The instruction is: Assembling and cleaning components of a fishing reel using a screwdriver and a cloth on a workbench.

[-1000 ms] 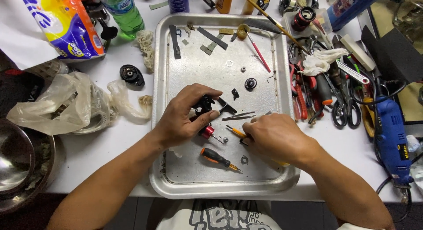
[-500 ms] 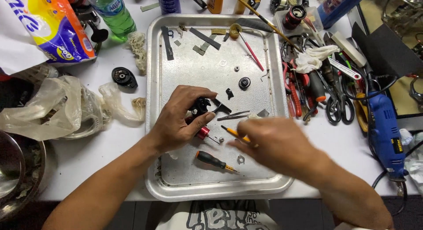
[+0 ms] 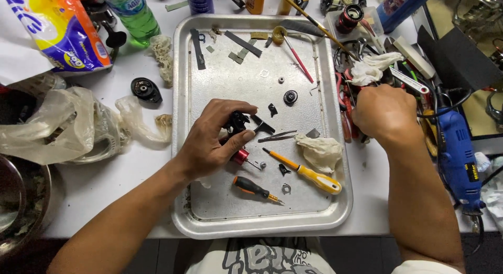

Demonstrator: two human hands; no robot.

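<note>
Two hands are at work over a silver metal tray (image 3: pixel 209 211) on a white counter (image 3: pixel 131 174). The left hand (image 3: pixel 212 143) is inside the tray. Its fingers and thumb pinch a small black part (image 3: pixel 237 122) and hold it just above the tray floor. A little red piece (image 3: pixel 241 156) peeks out right under that hand.

The right hand (image 3: pixel 385 112) is off the tray, past its right edge, on top of a pile of tools (image 3: pixel 351 95). It is curled into a loose fist, and I cannot tell what it holds, if anything.

A yellow screwdriver (image 3: pixel 309 174) lies flat in the tray, near a crumpled rag (image 3: pixel 320 151). A smaller orange and black screwdriver (image 3: pixel 254 188) lies below it. A round black knob (image 3: pixel 290 97) sits higher up in the tray.

A blue power drill (image 3: pixel 458 153) lies on the counter just right of the right hand. A green bottle (image 3: pixel 133 14) stands at the top left, and a clear plastic bag (image 3: pixel 47 124) lies on the left.
</note>
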